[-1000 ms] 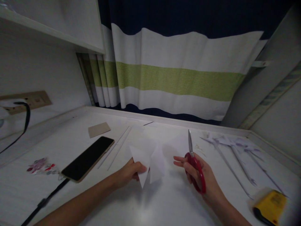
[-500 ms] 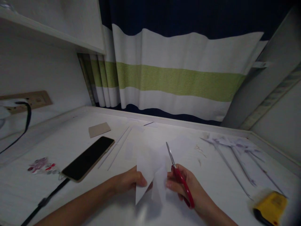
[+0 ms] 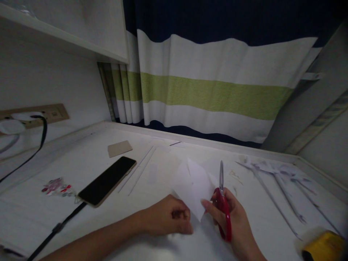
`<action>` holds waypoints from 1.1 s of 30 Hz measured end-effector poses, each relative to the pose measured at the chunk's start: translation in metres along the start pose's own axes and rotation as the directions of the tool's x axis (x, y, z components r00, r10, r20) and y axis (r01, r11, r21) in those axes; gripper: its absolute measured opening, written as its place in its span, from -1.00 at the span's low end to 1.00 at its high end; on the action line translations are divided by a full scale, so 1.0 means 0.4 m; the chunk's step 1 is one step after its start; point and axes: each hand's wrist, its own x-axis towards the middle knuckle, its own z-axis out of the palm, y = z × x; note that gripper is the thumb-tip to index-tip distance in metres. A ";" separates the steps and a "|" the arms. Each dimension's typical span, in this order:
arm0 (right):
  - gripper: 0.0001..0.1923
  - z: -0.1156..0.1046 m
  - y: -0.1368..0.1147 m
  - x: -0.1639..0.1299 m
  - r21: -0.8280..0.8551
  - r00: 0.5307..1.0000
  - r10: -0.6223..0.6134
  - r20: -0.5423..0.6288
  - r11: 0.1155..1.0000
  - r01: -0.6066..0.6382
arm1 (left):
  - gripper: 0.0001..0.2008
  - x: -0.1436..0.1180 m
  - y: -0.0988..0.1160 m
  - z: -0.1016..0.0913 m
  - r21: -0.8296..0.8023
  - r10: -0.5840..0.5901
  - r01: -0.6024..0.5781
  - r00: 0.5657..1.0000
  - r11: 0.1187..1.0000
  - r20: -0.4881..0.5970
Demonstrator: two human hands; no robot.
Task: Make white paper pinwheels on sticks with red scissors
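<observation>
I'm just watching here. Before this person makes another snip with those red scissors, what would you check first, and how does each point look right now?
1. Paper held: ok. The left hand and the fingertips of the right hand both touch the white folded paper.
2. Scissors in a firm grip: ok. The right hand holds the red scissors by the handles.
3. Blades: together, pointing away from the person, beside the paper, not on it.
4. Fingers out of the blades' path: ok. The left hand is well to the side.
5. Phone and its cable clear of the work: ok, they lie off to the left.
6. A cutting line on the paper: cannot tell, too dim.
</observation>
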 end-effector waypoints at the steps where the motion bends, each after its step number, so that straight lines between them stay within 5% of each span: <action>1: -0.64 0.003 0.002 -0.006 0.000 1.000 -0.024 0.007 1.000 0.024 | -0.61 -0.004 0.003 0.007 0.025 -0.006 0.006 1.000 1.000 -0.018; 7: -0.68 0.006 0.011 -0.019 0.008 0.993 -0.088 0.084 0.996 0.088 | -0.61 -0.017 0.027 0.019 0.125 -0.097 0.104 0.993 0.987 -0.065; 12: -0.65 0.004 0.013 -0.018 0.052 0.979 -0.021 0.204 0.999 0.011 | -0.55 -0.013 0.026 0.003 0.107 -0.089 0.110 0.979 0.988 -0.182; 16: -0.59 0.004 -0.001 -0.043 0.123 0.912 -0.038 0.408 0.992 -0.014 | -0.54 -0.006 0.022 -0.011 0.080 -0.043 0.080 0.922 0.994 -0.385; 21: -0.57 0.003 -0.011 -0.060 0.057 0.882 -0.035 0.469 0.998 0.009 | -0.53 -0.004 0.042 -0.013 0.068 0.036 0.004 0.818 0.998 -0.575; 28: -0.56 0.013 0.017 -0.053 -0.073 0.809 0.072 0.584 0.997 -0.037 | -0.55 -0.003 0.054 -0.009 0.067 0.081 -0.048 0.732 0.997 -0.676; 33: -0.53 0.016 -0.001 -0.053 -0.152 0.755 0.144 0.639 0.987 -0.059 | -0.56 -0.004 0.049 -0.006 0.064 0.072 -0.039 0.731 0.997 -0.679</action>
